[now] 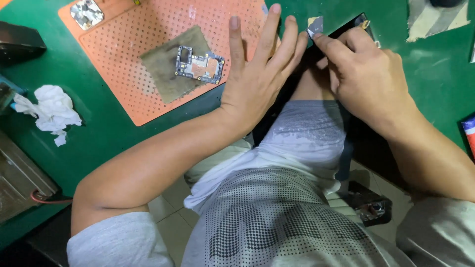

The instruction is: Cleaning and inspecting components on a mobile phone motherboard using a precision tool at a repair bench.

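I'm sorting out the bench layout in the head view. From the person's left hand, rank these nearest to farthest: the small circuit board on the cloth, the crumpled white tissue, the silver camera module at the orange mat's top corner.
From the left hand:
1. Small circuit board, just left of it, on the cloth.
2. Silver camera module, upper left, at the mat's corner.
3. Crumpled white tissue, far left, on the green surface.

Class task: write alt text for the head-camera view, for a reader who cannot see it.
A person's left hand lies spread over a dark phone body on a green bench, while the right hand pinches a small flat pick at its edge. A circuit board rests on a cloth on an orange perforated mat.
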